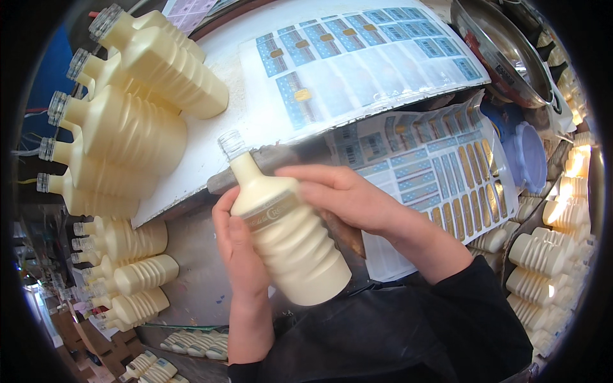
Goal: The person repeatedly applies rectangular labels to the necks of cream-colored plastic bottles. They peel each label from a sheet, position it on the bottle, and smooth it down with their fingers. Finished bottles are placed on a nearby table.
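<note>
A cream bottle (300,262) with a clear threaded neck and ribbed sides tilts before me, its neck toward the far left. My left hand (242,249) closes round its left side, thumb near a grey-gold label strip (271,214) below the shoulder. From the right, my right hand (345,195) grips the shoulder, its fingers over the right end of that strip. Parts of the fingers behind the bottle are hidden. Just beyond my right hand lies a sheet of blue and gold stickers (415,172).
Several cream bottles (134,134) stand at the left of the white table (242,70), which carries another sticker sheet (364,70). Far right are a metal pan (511,51) and a lilac tub (530,156). More bottles (536,252) line the right side and lower left.
</note>
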### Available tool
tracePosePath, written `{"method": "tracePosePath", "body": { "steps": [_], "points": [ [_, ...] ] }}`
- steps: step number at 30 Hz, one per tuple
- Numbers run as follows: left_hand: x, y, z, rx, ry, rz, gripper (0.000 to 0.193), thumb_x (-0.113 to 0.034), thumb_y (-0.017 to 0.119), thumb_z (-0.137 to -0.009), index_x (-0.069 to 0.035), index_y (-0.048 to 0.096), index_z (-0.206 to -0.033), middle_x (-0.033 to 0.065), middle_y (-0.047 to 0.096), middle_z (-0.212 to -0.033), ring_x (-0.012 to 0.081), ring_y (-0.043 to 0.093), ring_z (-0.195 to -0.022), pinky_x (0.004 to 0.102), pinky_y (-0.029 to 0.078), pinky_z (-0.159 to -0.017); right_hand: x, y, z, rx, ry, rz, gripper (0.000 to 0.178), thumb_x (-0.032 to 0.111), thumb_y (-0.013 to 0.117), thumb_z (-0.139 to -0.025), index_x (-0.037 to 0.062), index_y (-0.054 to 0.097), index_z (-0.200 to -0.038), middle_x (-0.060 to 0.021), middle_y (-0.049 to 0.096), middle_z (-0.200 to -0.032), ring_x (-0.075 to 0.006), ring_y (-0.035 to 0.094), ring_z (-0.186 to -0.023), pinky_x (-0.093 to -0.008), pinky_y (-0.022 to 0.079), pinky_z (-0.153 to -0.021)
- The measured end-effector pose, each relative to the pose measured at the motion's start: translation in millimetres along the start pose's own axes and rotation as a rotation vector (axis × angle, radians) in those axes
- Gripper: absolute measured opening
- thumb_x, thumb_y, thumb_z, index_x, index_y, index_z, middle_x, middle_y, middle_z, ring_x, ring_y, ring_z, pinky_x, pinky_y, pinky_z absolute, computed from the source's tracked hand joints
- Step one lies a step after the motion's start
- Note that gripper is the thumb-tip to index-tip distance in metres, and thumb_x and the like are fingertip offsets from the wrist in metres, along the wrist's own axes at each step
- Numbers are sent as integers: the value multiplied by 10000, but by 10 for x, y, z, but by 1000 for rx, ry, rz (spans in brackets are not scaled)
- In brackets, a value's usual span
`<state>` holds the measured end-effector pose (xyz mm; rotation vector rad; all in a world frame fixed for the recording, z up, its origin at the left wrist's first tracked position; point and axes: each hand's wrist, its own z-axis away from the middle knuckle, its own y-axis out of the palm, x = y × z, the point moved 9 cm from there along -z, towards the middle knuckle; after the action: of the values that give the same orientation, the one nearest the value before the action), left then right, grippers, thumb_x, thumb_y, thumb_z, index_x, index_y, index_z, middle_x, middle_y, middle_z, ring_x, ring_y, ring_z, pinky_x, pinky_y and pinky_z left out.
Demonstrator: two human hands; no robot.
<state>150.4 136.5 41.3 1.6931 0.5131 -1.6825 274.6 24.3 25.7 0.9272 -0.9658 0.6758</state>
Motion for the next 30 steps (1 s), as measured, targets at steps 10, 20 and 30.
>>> {"method": "tracePosePath", "body": {
  "steps": [10, 20, 30],
  "points": [
    [-2, -3, 2, 4, 27, -85, 364, -241, 484, -1101, -2, 471, -1376, 121, 595, -1262, 156, 579, -1116, 318, 484, -979, 19, 19, -14, -71, -38, 96, 409, 148, 635, -1005, -43, 610, -1365, -97, 718, -1160, -106, 648, -1044, -260, 524, -917],
    [6, -7, 1, -5, 27, -93, 378, -262, 480, -1102, 5, 470, -1370, 119, 591, -1260, 153, 571, -1117, 313, 478, -979, 44, 33, -14, -83, -85, 59, 396, 147, 626, -1007, -55, 618, -1348, -104, 720, -1163, -112, 652, -1050, -261, 525, -919],
    [16, -18, 3, -26, -4, -27, 401, -278, 420, -1117, 4, 457, -1401, 137, 598, -1292, 176, 589, -1156, 330, 489, -996, -14, 3, -26, 21, -47, -50, 419, 183, 528, -1058, -14, 570, -1425, -91, 686, -1259, -112, 623, -1127, -275, 501, -973]
  ]
}}
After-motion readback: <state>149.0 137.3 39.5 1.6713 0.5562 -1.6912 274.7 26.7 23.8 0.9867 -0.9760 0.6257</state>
